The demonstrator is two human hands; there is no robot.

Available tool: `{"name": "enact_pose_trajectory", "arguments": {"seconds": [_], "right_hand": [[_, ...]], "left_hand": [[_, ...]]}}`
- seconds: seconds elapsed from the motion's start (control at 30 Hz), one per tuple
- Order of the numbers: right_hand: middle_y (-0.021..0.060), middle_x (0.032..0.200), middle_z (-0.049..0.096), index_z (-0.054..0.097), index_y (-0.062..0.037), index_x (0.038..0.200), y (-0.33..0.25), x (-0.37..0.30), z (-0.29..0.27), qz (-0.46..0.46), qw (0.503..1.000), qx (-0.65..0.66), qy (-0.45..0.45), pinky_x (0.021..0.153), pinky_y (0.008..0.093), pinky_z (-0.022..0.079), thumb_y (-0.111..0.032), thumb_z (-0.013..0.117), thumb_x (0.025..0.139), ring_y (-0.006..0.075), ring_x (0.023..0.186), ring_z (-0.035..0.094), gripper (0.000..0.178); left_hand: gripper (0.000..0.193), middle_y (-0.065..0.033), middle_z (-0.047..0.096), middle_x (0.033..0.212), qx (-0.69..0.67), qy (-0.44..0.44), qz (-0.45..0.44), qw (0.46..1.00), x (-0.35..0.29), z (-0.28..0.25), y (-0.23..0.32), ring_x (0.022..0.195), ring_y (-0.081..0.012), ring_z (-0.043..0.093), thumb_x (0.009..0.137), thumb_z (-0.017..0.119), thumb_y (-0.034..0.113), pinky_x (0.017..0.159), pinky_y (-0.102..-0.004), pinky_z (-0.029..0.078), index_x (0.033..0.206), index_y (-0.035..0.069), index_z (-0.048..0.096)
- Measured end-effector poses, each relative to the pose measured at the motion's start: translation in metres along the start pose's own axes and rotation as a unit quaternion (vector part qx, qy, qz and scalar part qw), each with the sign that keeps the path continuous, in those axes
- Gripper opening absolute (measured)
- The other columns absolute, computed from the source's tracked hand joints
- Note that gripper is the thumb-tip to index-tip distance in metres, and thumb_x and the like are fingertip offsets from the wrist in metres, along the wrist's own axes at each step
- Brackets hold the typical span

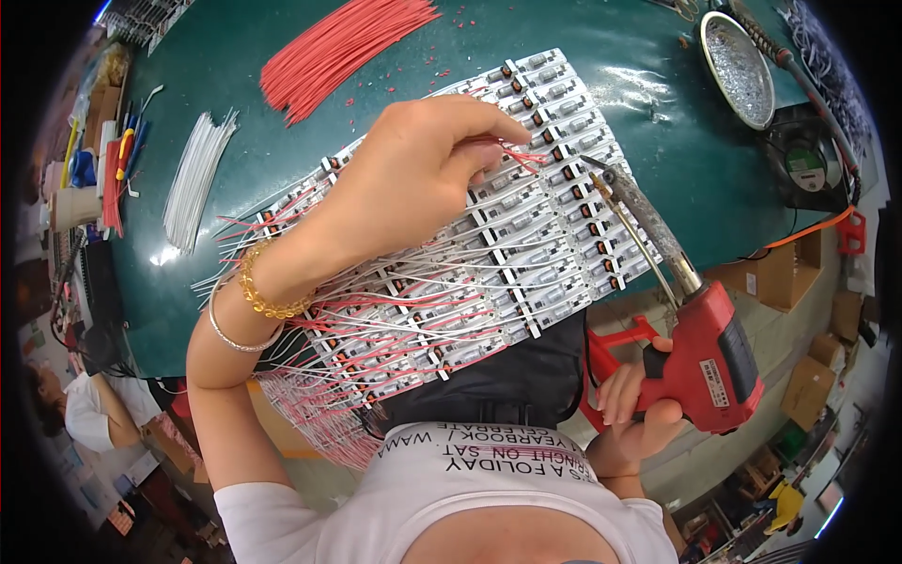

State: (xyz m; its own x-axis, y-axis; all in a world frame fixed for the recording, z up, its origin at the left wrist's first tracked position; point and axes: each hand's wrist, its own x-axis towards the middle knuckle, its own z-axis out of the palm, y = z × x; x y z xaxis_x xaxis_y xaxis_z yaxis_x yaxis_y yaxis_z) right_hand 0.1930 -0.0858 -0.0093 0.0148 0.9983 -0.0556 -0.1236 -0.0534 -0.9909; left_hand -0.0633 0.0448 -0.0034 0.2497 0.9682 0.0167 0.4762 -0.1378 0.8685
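My left hand (399, 174) is over a panel of small white circuit boards (573, 305), set in rows with silvery parts and orange-black coils. Its fingertips pinch several thin red wires (524, 158), whose free ends reach the boards at the panel's far right. In my right hand (628, 399) is a red soldering gun (709, 362), gripped by its handle. The gun's tip and a thin feed tube point at the boards just right of the pinched wires. White and red wires (404, 324) trail leftward from many boards and hang over the table's near edge.
On the green table (658, 141) lie a red wire bundle (343, 52) and a white wire bundle (197, 179). A dish (705, 56) of silvery bits and a black fan-like unit (805, 155) stand right. Hand tools (127, 150) sit left; another person (94, 414) is beyond.
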Motion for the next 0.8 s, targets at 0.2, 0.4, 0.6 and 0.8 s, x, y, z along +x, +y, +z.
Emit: {"name": "enact_pose_trajectory", "arguments": {"seconds": [0.2, 0.4, 0.6, 0.8], "right_hand": [[-0.0010, 0.048, 0.041, 0.036, 0.0092, 0.125, 0.003, 0.000, -0.002, -0.015, 0.999, 0.038, -0.030, 0.038, 0.0230, 0.035, -0.053, 0.054, 0.087, 0.0095, 0.036, 0.039, 0.075], [-0.0010, 0.048, 0.040, 0.036, 0.0090, 0.125, 0.004, -0.004, -0.006, 0.000, 0.998, 0.054, -0.024, 0.038, 0.0228, 0.035, -0.052, 0.055, 0.087, 0.0095, 0.036, 0.039, 0.074], [-0.0009, 0.048, 0.040, 0.035, 0.0085, 0.125, 0.004, -0.008, -0.010, 0.005, 0.998, 0.052, -0.021, 0.038, 0.0238, 0.036, -0.054, 0.054, 0.087, 0.0095, 0.036, 0.039, 0.075], [-0.0015, 0.048, 0.041, 0.034, 0.0070, 0.126, 0.004, -0.019, -0.021, 0.019, 0.999, 0.047, -0.015, 0.040, 0.0236, 0.039, -0.062, 0.052, 0.084, 0.0101, 0.035, 0.040, 0.083]], "left_hand": [[0.010, -0.0100, 0.058, 0.078, 0.133, 0.034, 0.112, 0.984, 0.000, 0.010, -0.001, 0.068, -0.0198, 0.055, 0.084, 0.060, 0.003, 0.066, -0.0306, 0.044, 0.092, 0.002, 0.065], [0.006, -0.0075, 0.057, 0.075, 0.153, 0.066, 0.097, 0.981, -0.001, 0.020, 0.000, 0.068, -0.0202, 0.052, 0.083, 0.063, 0.008, 0.068, -0.0316, 0.039, 0.084, 0.003, 0.062], [0.008, -0.0075, 0.057, 0.074, 0.175, 0.089, 0.116, 0.974, -0.004, 0.027, 0.000, 0.071, -0.0238, 0.053, 0.082, 0.063, 0.011, 0.076, -0.0359, 0.037, 0.080, 0.004, 0.060], [0.009, -0.0042, 0.053, 0.075, 0.218, 0.130, 0.148, 0.956, -0.014, 0.040, 0.005, 0.071, -0.0208, 0.051, 0.079, 0.066, 0.008, 0.081, -0.0368, 0.034, 0.079, 0.006, 0.058]]}}
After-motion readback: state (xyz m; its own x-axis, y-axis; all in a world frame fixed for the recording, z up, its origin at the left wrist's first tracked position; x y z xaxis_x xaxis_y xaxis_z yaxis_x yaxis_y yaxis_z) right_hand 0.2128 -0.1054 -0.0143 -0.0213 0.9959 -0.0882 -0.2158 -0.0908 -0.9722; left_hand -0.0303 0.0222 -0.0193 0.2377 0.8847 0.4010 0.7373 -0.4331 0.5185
